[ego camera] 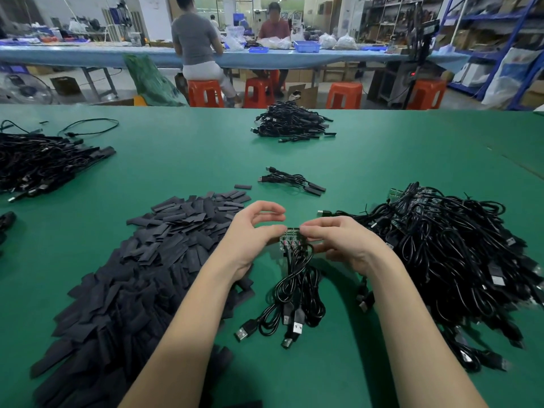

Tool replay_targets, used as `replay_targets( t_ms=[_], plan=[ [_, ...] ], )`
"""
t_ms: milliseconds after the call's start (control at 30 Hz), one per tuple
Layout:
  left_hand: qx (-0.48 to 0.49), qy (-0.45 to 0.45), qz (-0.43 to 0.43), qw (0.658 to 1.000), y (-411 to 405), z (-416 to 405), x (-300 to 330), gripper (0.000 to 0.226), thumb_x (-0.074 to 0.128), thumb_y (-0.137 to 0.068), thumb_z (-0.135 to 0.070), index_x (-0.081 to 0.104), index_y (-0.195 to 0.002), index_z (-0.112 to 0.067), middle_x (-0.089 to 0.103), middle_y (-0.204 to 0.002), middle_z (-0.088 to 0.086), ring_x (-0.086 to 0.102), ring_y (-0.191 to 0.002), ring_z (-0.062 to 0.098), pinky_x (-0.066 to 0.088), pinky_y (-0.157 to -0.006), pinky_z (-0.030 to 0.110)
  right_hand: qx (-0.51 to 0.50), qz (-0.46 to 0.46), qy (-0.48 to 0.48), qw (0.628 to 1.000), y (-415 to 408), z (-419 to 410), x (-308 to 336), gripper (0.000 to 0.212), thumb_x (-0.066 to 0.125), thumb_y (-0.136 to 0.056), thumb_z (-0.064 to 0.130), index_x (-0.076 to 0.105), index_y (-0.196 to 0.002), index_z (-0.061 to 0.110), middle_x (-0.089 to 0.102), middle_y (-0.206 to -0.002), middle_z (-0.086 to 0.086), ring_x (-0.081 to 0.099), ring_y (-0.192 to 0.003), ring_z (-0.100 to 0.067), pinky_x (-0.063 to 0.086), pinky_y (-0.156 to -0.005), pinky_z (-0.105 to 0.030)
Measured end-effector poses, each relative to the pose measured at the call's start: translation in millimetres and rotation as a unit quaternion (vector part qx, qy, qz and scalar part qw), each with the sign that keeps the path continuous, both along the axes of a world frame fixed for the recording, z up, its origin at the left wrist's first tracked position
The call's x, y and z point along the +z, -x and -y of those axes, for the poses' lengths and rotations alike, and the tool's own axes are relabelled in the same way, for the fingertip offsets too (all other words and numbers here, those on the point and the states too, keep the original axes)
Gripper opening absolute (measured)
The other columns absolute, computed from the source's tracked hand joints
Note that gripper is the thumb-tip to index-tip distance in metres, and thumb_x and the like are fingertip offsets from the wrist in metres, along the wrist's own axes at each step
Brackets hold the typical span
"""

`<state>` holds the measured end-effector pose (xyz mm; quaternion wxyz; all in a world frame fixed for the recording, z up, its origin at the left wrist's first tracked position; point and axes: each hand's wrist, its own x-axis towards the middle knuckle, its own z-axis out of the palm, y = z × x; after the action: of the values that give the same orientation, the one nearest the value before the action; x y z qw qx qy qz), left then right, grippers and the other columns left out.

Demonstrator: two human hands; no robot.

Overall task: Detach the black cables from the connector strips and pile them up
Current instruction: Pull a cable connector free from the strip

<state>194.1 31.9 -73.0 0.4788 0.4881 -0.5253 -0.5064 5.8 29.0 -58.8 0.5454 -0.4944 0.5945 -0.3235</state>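
I hold a small green connector strip just above the green table, between both hands. My left hand pinches its left edge with thumb and finger, the other fingers raised. My right hand pinches its right edge. Several black cables hang from the strip, and their USB plugs lie on the table below it. A big heap of black cables on strips lies to my right. A few detached cables lie beyond my hands.
A large heap of flat black sleeves covers the table at my left. More cable piles lie at the far centre and far left. Beyond the table's far edge, people sit on red stools at a blue bench.
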Motion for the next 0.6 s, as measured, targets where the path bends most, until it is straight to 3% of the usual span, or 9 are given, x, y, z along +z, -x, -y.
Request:
replay_targets(
  t_ms=[67,167,233,400,500,600],
  plan=[
    [0.012,-0.013,-0.048,0.999,-1.0,0.9,0.5,0.028,0.068,-0.086,0.009,0.065,-0.098,-0.017,0.074,-0.1,0.002,0.068,-0.088,0.011,0.055,-0.082,0.026,-0.012,-0.025,0.015,0.999,2.8,-1.0,-0.3,0.011,0.084,-0.08,0.026,0.076,-0.086,0.022,0.077,-0.085,0.003,0.062,-0.069,-0.009,0.041,-0.054,-0.019],
    [0.002,-0.048,-0.131,0.99,-4.0,1.2,2.5,0.024,0.068,-0.087,0.007,0.062,-0.099,-0.014,0.074,-0.092,0.003,0.067,-0.078,0.01,0.055,-0.074,0.02,-0.003,0.066,0.013,0.998,0.2,-2.7,0.5,0.016,0.086,-0.077,0.021,0.073,-0.086,0.02,0.074,-0.08,0.0,0.061,-0.058,-0.005,0.039,-0.052,-0.017],
    [-0.045,-0.077,-0.134,0.987,-6.0,-1.2,2.9,0.022,0.071,-0.087,-0.003,0.061,-0.104,-0.013,0.075,-0.093,0.003,0.067,-0.077,0.01,0.055,-0.07,0.02,-0.001,0.143,0.008,0.99,-2.6,-3.4,1.3,0.021,0.086,-0.073,0.019,0.071,-0.087,0.02,0.071,-0.072,0.002,0.059,-0.054,-0.003,0.043,-0.051,-0.016],
    [-0.077,-0.09,-0.148,0.982,-2.5,-5.6,5.4,0.036,0.075,-0.081,-0.012,0.065,-0.115,-0.005,0.074,-0.104,0.01,0.069,-0.092,0.019,0.053,-0.09,0.032,0.032,0.256,-0.001,0.966,-8.6,-4.9,5.6,0.032,0.083,-0.066,0.018,0.069,-0.094,0.015,0.072,-0.076,0.0,0.064,-0.056,-0.006,0.049,-0.047,-0.014],
    [-0.087,-0.09,-0.169,0.978,-1.1,-6.3,8.3,0.038,0.076,-0.074,-0.015,0.068,-0.109,-0.007,0.076,-0.1,0.007,0.071,-0.088,0.015,0.057,-0.083,0.026,0.045,0.246,0.011,0.968,-8.7,-4.2,6.0,0.025,0.083,-0.066,0.02,0.074,-0.088,0.014,0.073,-0.074,0.002,0.065,-0.057,-0.003,0.049,-0.048,-0.013],
    [-0.11,-0.105,-0.182,0.971,-4.6,-7.0,10.5,0.028,0.07,-0.081,-0.008,0.068,-0.109,-0.004,0.076,-0.095,0.006,0.071,-0.081,0.013,0.058,-0.073,0.022,0.06,0.276,-0.016,0.959,-9.5,-2.6,4.9,0.011,0.081,-0.068,0.016,0.082,-0.078,0.013,0.074,-0.076,-0.002,0.067,-0.058,-0.005,0.049,-0.047,-0.011]
  ],
)
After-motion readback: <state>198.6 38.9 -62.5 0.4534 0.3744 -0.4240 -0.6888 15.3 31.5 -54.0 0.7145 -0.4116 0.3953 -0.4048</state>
